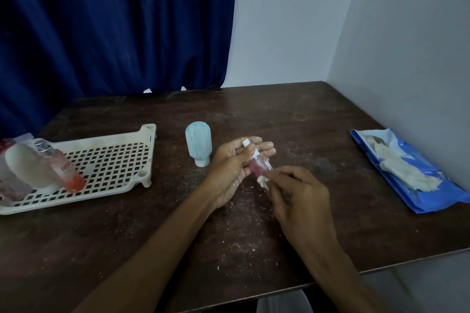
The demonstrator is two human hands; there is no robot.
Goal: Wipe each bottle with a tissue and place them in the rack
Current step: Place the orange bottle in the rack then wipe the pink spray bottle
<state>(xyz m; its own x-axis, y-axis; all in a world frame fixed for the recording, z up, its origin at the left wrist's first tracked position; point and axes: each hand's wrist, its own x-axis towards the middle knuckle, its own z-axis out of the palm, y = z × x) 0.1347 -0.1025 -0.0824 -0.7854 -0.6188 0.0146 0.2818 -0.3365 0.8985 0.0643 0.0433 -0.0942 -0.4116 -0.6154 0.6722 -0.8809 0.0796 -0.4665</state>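
Note:
My left hand (235, 168) holds a small clear bottle (257, 163) with pink liquid and a white cap, its thumb curled over the neck. My right hand (297, 198) pinches a crumpled white tissue (262, 181) against the bottle's lower end. Both hands hover over the middle of the table. A pale blue bottle (199, 143) stands upside down on its white cap just left of my hands. The cream perforated rack (114, 162) lies at the left and holds several bottles at its left end, among them a pink spray bottle (62, 168) and a whitish bottle (30, 166).
A blue tissue pack (407, 173) lies open at the right by the wall, white tissues spilling from it. The dark wooden table (229, 231) is dusty with crumbs. A blue curtain hangs behind the rack; the table's front edge runs at lower right.

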